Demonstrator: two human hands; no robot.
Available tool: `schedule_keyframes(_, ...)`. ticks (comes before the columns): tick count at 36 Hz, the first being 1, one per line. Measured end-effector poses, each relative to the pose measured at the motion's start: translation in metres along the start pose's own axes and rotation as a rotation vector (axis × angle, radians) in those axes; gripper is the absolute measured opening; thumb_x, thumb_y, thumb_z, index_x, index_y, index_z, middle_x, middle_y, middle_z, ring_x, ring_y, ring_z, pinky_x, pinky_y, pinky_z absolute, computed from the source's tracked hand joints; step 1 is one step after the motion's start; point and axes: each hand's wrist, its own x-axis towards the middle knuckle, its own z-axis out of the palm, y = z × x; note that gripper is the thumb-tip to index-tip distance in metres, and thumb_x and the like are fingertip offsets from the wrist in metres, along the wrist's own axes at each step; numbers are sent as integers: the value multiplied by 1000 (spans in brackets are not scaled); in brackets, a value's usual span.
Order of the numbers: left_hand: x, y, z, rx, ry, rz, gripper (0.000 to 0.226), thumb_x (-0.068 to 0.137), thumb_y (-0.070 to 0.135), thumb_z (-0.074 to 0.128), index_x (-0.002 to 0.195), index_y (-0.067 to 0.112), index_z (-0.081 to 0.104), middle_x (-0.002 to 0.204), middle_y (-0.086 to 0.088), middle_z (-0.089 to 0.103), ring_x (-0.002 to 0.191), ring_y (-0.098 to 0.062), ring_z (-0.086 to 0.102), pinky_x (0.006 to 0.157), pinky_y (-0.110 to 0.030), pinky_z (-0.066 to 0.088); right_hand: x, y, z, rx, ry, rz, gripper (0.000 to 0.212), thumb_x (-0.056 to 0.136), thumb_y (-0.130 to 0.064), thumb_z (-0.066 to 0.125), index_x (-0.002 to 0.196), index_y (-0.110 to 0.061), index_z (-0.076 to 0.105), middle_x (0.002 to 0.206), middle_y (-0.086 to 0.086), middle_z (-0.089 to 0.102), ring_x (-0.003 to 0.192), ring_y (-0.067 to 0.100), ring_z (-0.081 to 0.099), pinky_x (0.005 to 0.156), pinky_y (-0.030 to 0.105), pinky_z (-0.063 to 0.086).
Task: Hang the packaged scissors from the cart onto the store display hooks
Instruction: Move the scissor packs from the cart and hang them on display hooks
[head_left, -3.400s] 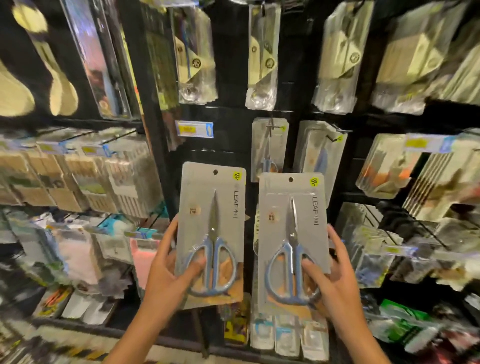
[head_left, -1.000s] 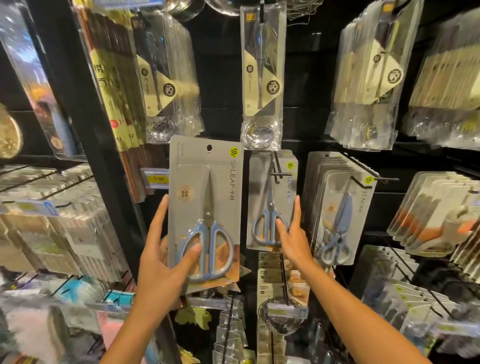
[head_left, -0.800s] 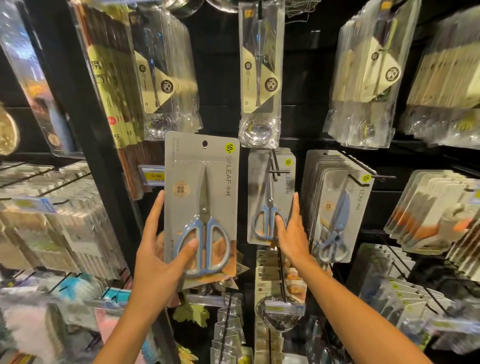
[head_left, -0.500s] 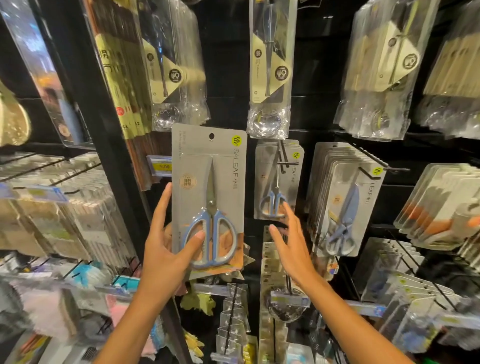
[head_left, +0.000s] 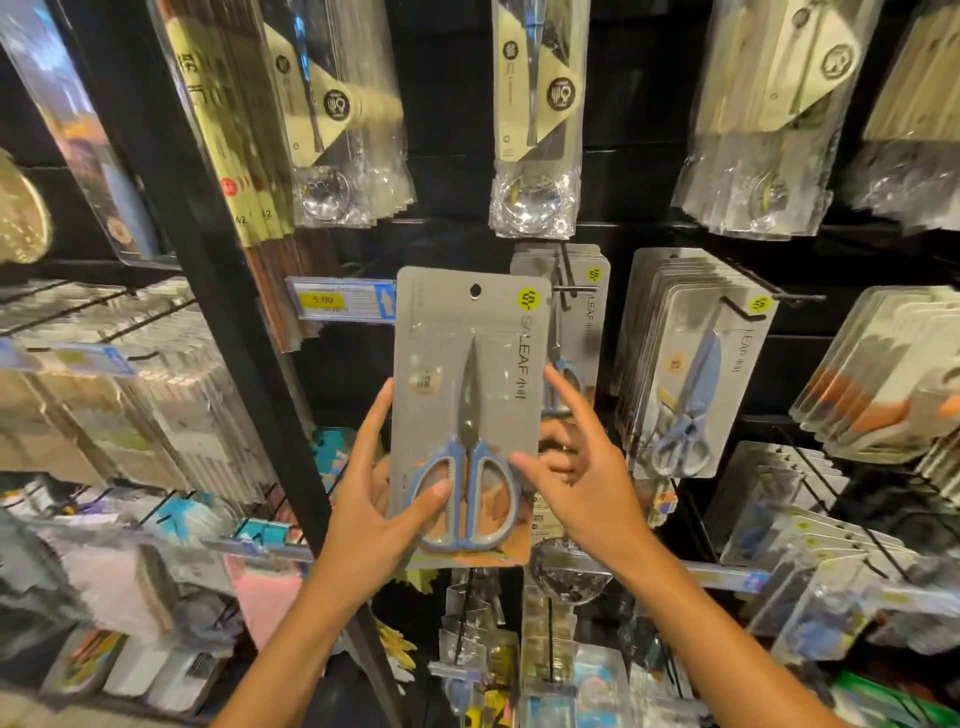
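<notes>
A grey card pack of blue-handled scissors (head_left: 467, 364) stands upright in front of the black display. My left hand (head_left: 374, 499) grips its lower left edge, thumb on the left handle loop. My right hand (head_left: 587, 478) is at its right edge, thumb on the front by the right loop and fingers behind. The pack's hang hole is at the top, free of any hook. Just behind and to the right, a black display hook (head_left: 574, 288) carries matching scissors packs (head_left: 589, 322), partly hidden by the held one.
Bagged spoons (head_left: 535, 119) hang directly above. A thick stack of other scissors packs (head_left: 691, 374) hangs on a hook to the right. A black upright post (head_left: 208, 260) and a yellow price tag (head_left: 340, 306) are on the left. Long hooks with packets (head_left: 831, 519) jut out at lower right.
My right hand left the pack it had hung on the hook and came down and left onto the right edge of the pack in my left hand. That pack shifted right, toward the hook.
</notes>
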Motion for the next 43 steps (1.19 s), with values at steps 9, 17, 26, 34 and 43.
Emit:
schedule_keyframes(9, -4, -18, 8, 72, -240, -112, 99, 91, 10, 70, 155, 57, 10, 145, 5, 58, 127, -23, 62, 96, -33, 57, -25, 15, -24, -163, 121, 36, 88, 93, -14, 70, 149, -60, 22, 117, -14, 71, 92, 10, 74, 82, 36, 62)
schedule_keyframes(17, 8, -26, 35, 154, -308, -132, 100, 95, 8, 68, 157, 53, 4, 145, 12, 57, 126, -15, 62, 95, -37, 58, -33, 19, -52, -223, 180, 21, 87, 92, -14, 70, 150, -56, 22, 114, -20, 70, 91, 10, 74, 81, 31, 62)
schedule_keyframes(26, 20, -26, 48, 134, -349, -163, 101, 95, 6, 67, 157, 50, 1, 143, 8, 58, 122, -15, 66, 93, -42, 60, -32, 12, -66, -209, 173, 43, 81, 93, -13, 69, 151, -51, 26, 114, -26, 67, 90, 15, 73, 78, 44, 63)
schedule_keyframes(34, 26, -24, 46, 95, -357, -138, 99, 95, 6, 68, 156, 52, 6, 143, 10, 60, 123, -20, 65, 94, -47, 59, -27, 11, -67, -164, 170, 27, 80, 95, -11, 67, 153, -48, 25, 116, -25, 67, 96, 15, 73, 81, 43, 62)
schedule_keyframes(43, 28, -25, 42, 49, -392, -174, 101, 92, 13, 72, 154, 57, 4, 145, 9, 58, 126, -22, 63, 97, -52, 56, -26, 17, -69, -155, 154, 4, 84, 94, -12, 68, 146, -62, 25, 117, -21, 67, 95, 19, 73, 79, 43, 62)
